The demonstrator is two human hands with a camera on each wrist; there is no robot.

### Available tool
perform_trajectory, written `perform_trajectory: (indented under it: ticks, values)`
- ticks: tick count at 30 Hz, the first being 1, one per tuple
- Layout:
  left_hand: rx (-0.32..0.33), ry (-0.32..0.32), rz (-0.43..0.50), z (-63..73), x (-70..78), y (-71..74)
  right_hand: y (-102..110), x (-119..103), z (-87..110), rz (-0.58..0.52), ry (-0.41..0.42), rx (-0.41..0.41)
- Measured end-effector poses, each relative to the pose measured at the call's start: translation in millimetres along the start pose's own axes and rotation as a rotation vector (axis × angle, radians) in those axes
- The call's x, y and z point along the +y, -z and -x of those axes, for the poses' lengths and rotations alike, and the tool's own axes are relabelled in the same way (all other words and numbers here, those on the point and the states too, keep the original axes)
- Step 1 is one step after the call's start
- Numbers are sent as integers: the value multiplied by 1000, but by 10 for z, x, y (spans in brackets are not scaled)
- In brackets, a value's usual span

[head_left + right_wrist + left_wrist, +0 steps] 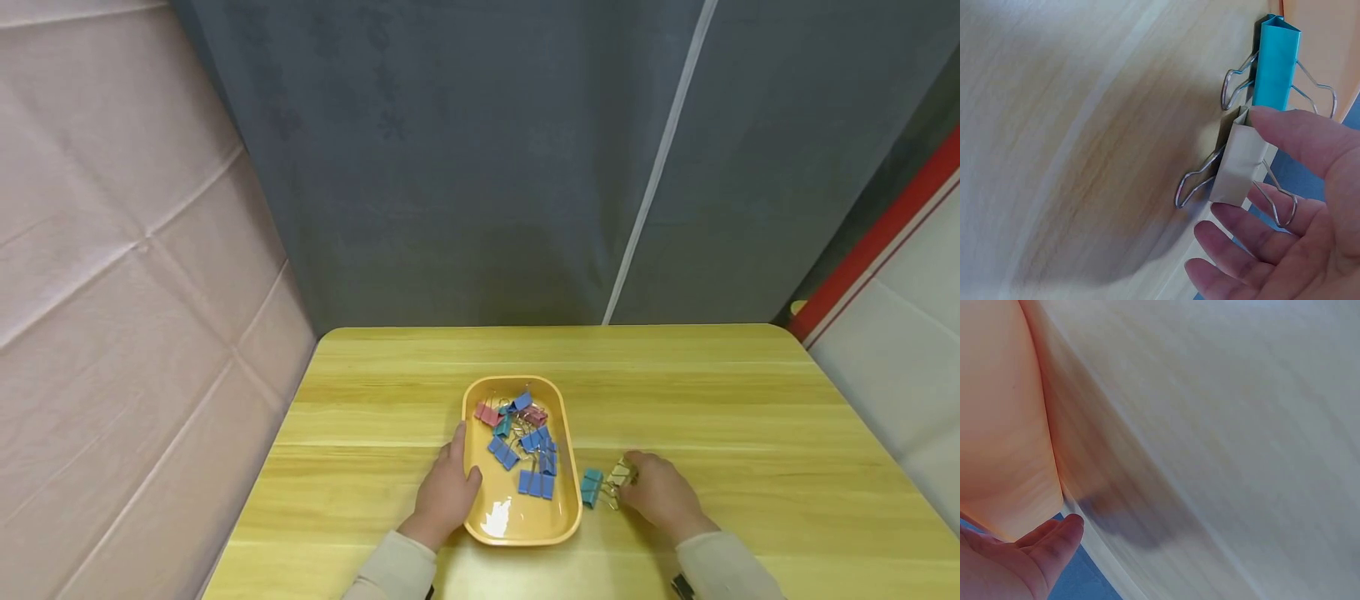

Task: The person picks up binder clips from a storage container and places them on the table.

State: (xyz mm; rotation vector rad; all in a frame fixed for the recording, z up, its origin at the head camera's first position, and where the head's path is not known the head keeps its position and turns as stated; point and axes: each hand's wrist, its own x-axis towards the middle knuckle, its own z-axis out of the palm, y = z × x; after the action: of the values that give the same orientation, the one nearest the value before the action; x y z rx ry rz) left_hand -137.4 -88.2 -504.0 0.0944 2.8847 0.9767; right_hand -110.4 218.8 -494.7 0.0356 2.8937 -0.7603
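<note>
A yellow tray [487, 525] with rounded corners stands on the table; several blue, pink and teal binder clips [536, 484] lie inside it. My left hand [447, 492] holds the tray's left side, thumb over the rim and fingers along the outer wall. Just right of the tray, my right hand [663, 493] pinches a pale yellow binder clip [1238, 165] between thumb and index finger, its other fingers loosely bent. Beside that clip, close to the tray wall, is a teal binder clip [1277, 65]. Both clips have wire handles spread outward.
The wood-grain table [390, 367] has rounded far corners. A dark grey curtain [450, 167] hangs behind it, with pale creased cloth [135, 333] on the left. A white panel with a red edge [885, 233] stands at the right.
</note>
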Motion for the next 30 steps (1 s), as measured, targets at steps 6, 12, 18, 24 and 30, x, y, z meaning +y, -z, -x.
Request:
perform_trajectory:
  ticks: [6, 12, 18, 24, 30]
  values:
    - [0, 6, 4, -8, -7, -5, 18, 8, 23, 0, 19, 10]
    - [-2, 8, 10, -7, -16, -14, 61, 20, 45, -21, 32, 18]
    - [-1, 13, 11, 1, -12, -13, 133, -6, 50, -26, 33, 29]
    - [-1, 12, 9, 1, -20, -20, 199, -56, 39, 0, 51, 53]
    - [3, 6, 11, 0, -22, -19, 241, -111, 36, 29, 61, 71]
